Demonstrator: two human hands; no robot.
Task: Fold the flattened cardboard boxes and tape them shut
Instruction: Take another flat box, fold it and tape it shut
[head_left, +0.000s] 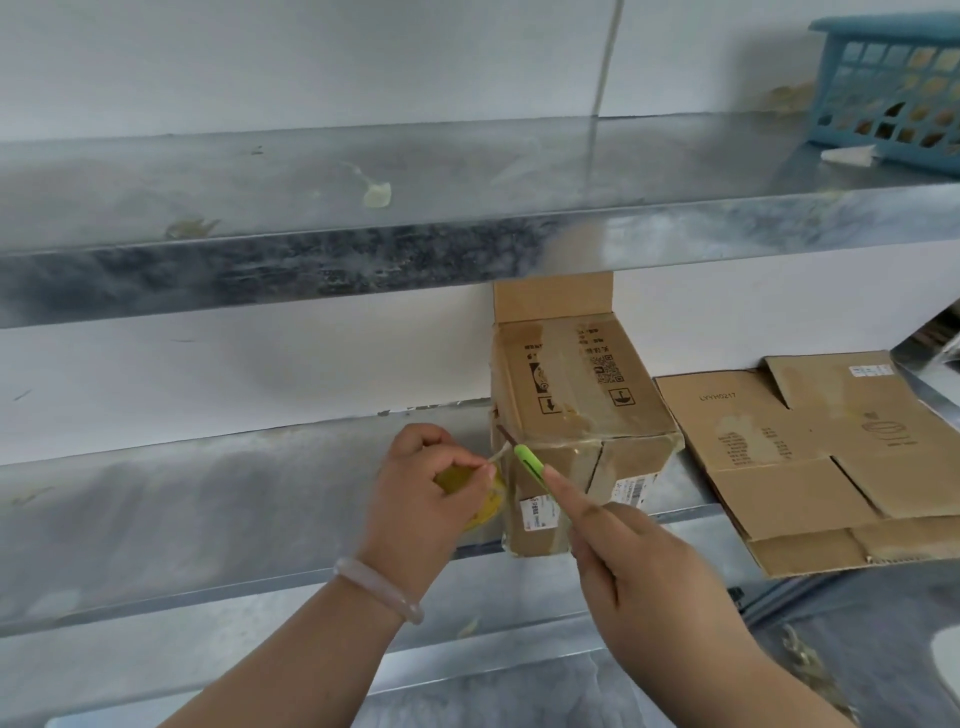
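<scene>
A person's left hand (431, 488) curls around a yellow tape roll (485, 501). Its thumb and forefinger pinch a thin strip (500, 456) of tape that runs taut up to the near left corner of a cardboard box (576, 415). A pale bangle (379, 590) circles that wrist. The right hand (639, 566) grips a green cutter (527, 460), forefinger laid straight along the handle. The dark blade tip meets the strip right at the box's corner.

The box stands folded at the front edge of the lower shelf (208, 499), a dull metal ledge. The flaps on its near end are closed, and glossy tape crosses the top and comes down over the near edge. At the far end, one flap stands upright against the white wall. Handling symbols and a QR code are printed on the top, and white labels are stuck on the near face.

Just beside the box, to its right, flattened cardboard (810, 457) lies on the same shelf and juts out past the front edge. Above runs the upper shelf (311, 208), also metal, with bits of tape stuck to it. A blue basket (893, 88) sits at its far right end.
</scene>
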